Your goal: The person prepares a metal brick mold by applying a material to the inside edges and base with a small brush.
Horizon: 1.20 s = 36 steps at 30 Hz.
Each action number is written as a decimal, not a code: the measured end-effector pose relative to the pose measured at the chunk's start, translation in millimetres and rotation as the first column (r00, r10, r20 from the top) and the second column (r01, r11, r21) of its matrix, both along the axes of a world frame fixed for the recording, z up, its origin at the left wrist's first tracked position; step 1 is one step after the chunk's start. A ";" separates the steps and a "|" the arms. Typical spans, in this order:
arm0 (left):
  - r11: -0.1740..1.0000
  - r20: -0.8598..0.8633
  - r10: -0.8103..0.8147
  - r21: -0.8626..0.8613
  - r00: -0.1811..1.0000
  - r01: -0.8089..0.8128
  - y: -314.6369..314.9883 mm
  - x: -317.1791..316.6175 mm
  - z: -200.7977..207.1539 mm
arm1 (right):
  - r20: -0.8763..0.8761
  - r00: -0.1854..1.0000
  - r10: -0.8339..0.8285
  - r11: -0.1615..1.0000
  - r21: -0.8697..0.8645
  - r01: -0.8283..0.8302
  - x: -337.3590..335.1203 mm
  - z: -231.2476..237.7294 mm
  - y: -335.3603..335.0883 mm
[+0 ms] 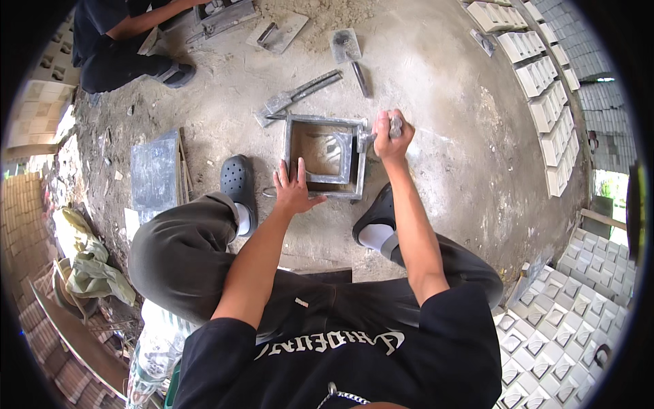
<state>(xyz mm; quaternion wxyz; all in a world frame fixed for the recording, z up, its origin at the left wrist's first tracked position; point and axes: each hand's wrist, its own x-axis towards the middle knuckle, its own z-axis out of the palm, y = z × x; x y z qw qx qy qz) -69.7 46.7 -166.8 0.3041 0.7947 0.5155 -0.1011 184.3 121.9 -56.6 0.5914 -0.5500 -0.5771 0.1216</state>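
Note:
Between my feet lies a square grey metal mould (289,140), with a smaller square frame (346,158) inside it and sandy brown material (315,142) within. My left hand (293,191) rests on the mould's near left edge, its fingers spread. Just off the far right side, my right hand (394,144) is closed round the handle of a grey, cement-crusted tool (396,125). A flat grey piece (366,138) sits between that fist and the mould's right wall; whether it belongs to the tool, I cannot tell.
Beyond the mould lie metal bars (300,94), a trowel (346,48) and a plastering float (278,33). Dark boards (155,174) lie at left. Another person (129,48) sits at far left. Pale cast blocks (548,105) line the right, with more stacked (558,334) at near right.

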 end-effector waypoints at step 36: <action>0.998 -0.050 -0.023 0.058 0.998 0.026 8.2 4.4 -3.7 | -0.123 0.992 0.037 0.995 -0.089 -0.048 -16.9 19.3 11.2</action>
